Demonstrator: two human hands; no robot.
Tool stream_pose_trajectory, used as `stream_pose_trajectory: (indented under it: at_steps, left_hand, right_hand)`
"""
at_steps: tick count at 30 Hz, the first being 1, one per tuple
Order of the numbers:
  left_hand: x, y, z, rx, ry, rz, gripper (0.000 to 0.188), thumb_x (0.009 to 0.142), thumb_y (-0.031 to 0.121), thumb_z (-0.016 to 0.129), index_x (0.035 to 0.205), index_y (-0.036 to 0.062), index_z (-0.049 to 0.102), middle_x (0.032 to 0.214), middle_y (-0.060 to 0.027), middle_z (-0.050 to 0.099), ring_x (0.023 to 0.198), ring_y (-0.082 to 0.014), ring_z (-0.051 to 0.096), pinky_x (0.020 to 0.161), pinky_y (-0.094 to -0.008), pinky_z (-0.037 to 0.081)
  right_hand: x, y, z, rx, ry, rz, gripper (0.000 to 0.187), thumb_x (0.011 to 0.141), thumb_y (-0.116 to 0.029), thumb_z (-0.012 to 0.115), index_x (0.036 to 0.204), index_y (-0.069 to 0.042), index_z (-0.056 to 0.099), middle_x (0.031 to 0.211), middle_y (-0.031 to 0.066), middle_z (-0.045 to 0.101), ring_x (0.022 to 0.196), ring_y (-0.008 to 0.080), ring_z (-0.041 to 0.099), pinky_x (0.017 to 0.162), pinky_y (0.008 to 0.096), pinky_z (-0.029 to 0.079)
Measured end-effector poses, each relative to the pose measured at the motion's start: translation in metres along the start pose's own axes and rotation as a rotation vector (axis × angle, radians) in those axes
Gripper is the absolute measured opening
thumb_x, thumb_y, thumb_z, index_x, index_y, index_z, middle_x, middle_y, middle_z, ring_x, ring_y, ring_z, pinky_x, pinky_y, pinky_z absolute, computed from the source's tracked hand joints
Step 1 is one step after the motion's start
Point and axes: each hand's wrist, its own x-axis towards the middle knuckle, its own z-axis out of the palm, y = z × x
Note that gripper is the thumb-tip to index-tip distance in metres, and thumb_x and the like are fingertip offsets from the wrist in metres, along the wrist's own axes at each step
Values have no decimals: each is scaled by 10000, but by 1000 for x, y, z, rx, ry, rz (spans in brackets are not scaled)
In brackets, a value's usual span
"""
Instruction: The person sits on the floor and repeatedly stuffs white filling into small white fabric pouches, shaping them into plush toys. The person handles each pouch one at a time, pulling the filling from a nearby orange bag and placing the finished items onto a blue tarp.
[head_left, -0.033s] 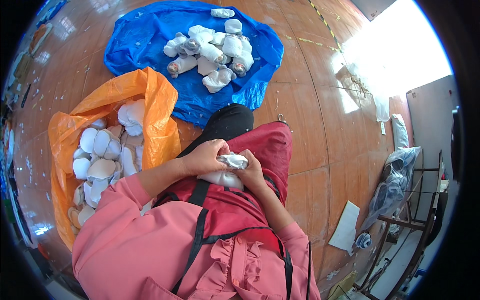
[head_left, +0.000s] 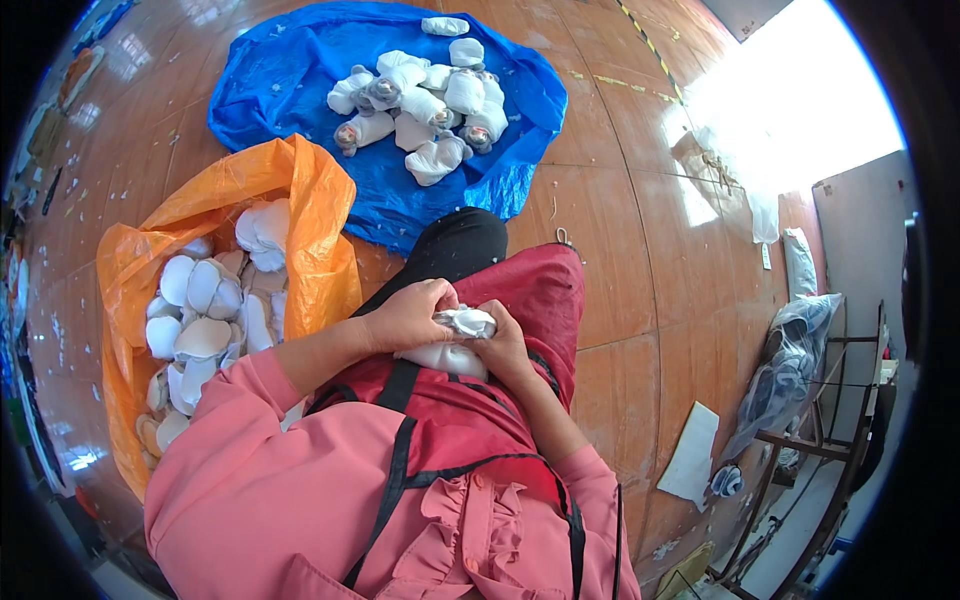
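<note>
Change: nothing visibly moved since the earlier frame; both hands stay on the same white piece in the lap.
Left hand (head_left: 408,315): fingers curled, pinching the left end of the crumpled white piece (head_left: 466,322).
Right hand (head_left: 505,345): closed around the piece's right side, thumb on top, fingers underneath.
Piece location: between the two hands, over the red apron (head_left: 470,410), just above a smooth white rounded item (head_left: 445,358) resting in the lap.
Orange bag (head_left: 310,230): open on the floor at the person's left, holding a heap of white cup-shaped pieces (head_left: 200,320).
Blue sheet (head_left: 290,80): spread on the floor ahead, well apart from the hands.
Rolled bundles (head_left: 420,95): white and grey, piled in the middle of the blue sheet.
Floor (head_left: 620,250): brown, glossy, bright glare patch at upper right.
Rack (head_left: 830,420): metal frame at right edge, plastic-wrapped goods leaning against it.
</note>
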Motion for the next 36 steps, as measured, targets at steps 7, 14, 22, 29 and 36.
stream_pose_trajectory:
  at_steps: [7, 14, 22, 29, 36]
  left_hand:
    - [-9, 5, 0, 105, 38, -40, 390, 697, 188, 809, 973, 23, 587, 920, -145, 617, 840, -282, 622, 740, -363, 499]
    - [-19, 3, 8, 176, 84, 70, 298, 686, 101, 753, 885, 32, 543, 878, -160, 567, 818, -340, 594, 705, -408, 476]
    - [-18, -4, 18, 234, 168, 214, 229, 667, 8, 658, 835, 39, 506, 843, -148, 546, 803, -353, 565, 684, -432, 447]
    - [-16, -4, 16, 225, 157, 224, 218, 644, -28, 620, 832, 37, 532, 843, -144, 547, 821, -350, 561, 711, -429, 449]
    - [-17, -7, 16, 233, 131, 240, 208, 657, -19, 634, 850, 31, 577, 866, -140, 554, 852, -333, 564, 730, -411, 458]
  right_hand:
    - [-14, -11, -22, 205, -188, 2, 381, 834, -192, 753, 1140, -26, 598, 1070, 64, 576, 1002, 158, 548, 904, 288, 439]
    - [-14, 2, -32, 397, -249, -25, 217, 923, -180, 652, 1051, -5, 664, 1070, 36, 554, 1061, 162, 518, 954, 288, 399]
    - [-10, -8, -31, 318, -274, 5, 219, 789, -23, 753, 993, -49, 679, 960, 5, 541, 943, 140, 520, 872, 271, 423]
    - [-11, -22, -30, -75, -235, -125, 350, 748, 4, 751, 1075, -83, 663, 920, -2, 535, 884, 132, 519, 809, 262, 431]
    - [-7, -36, -27, -279, -232, -253, 429, 697, -81, 793, 1108, -99, 673, 848, 29, 530, 832, 181, 516, 773, 298, 432]
